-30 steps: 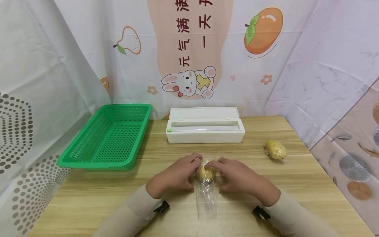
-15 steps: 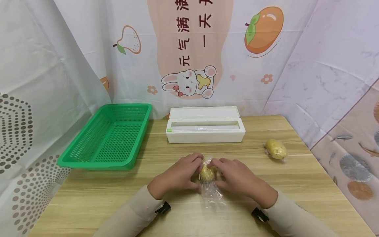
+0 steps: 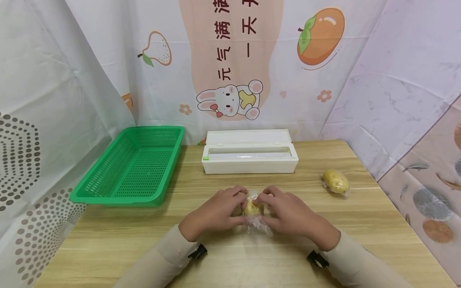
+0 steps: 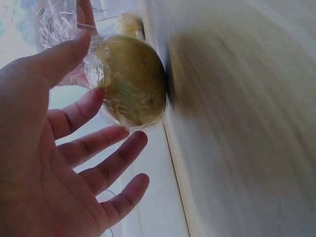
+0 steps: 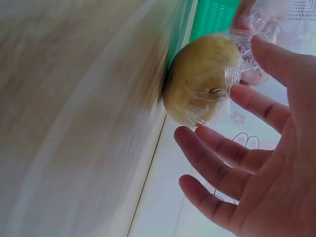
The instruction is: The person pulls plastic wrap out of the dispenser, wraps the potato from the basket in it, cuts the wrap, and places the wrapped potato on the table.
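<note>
A yellow potato (image 3: 253, 209) sits on the table between my two hands, wrapped in clear cling film (image 3: 256, 225). Its loose end is bunched on the near side. My left hand (image 3: 220, 209) comes from the left, thumb at the bunched film and index fingertip against the potato; its other fingers spread beside it in the left wrist view. From the right, my right hand (image 3: 292, 212) mirrors this, thumb on the gathered film and index fingertip at the wrapped side of the potato (image 5: 200, 81). Both hands pinch the film.
A second wrapped potato (image 3: 335, 181) lies at the right. Behind the hands stands a white cling film box (image 3: 250, 167), lid up, roll inside. A green plastic basket (image 3: 167, 176) is at the left. Printed curtains (image 3: 155, 92) enclose the table (image 3: 201, 264).
The loose film that stretched toward me has been drawn up and gathered against the potato. Both thumbs have moved in to the film; the box, basket and other potato stay put.
</note>
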A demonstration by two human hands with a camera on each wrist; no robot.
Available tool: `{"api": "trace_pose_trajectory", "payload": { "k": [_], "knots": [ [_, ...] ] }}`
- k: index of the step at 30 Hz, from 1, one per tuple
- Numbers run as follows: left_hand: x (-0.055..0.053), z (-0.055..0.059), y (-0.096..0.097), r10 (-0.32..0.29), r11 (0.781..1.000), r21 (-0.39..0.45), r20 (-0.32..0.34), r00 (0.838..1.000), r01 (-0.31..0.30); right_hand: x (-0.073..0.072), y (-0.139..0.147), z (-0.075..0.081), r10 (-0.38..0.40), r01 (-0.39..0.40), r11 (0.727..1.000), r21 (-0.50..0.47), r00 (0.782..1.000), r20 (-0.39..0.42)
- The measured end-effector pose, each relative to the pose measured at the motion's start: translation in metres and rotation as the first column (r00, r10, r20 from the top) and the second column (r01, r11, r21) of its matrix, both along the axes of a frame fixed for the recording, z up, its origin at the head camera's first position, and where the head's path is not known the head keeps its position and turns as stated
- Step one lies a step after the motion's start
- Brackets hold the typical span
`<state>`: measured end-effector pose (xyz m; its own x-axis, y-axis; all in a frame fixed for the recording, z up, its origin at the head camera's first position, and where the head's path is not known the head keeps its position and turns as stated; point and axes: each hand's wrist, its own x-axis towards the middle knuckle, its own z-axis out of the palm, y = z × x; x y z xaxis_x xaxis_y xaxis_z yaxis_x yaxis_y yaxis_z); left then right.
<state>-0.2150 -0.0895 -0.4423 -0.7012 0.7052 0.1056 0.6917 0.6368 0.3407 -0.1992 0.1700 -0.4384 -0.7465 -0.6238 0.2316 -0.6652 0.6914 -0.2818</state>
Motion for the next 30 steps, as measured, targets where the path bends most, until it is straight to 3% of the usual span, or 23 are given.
{"api": "trace_pose_trajectory", "payload": {
  "k": [6,13,26,30],
  "knots": [
    [-0.0009,0.0016,-0.0017,-0.013,1.0,0.007,-0.037,0.999,0.014,-0.0023,0.004,-0.0003,0.03,-0.028,0.999,-0.041,0.999,0.04],
    [-0.0002,0.0037,-0.0007,0.0,0.999,0.043,-0.021,1.0,0.001,-0.0049,0.0055,-0.0007,0.021,-0.012,0.995,-0.102,0.996,0.092],
    [-0.0005,-0.0028,0.0046,0.106,0.975,0.191,0.024,0.994,-0.109,-0.0075,0.0089,0.0014,0.038,-0.026,0.994,-0.102,0.993,0.111],
    [-0.0015,-0.0055,0.0066,0.114,0.965,0.228,0.073,0.991,-0.128,-0.0097,0.0078,0.0008,0.05,-0.031,0.988,-0.149,0.991,0.128]
  ]
}}
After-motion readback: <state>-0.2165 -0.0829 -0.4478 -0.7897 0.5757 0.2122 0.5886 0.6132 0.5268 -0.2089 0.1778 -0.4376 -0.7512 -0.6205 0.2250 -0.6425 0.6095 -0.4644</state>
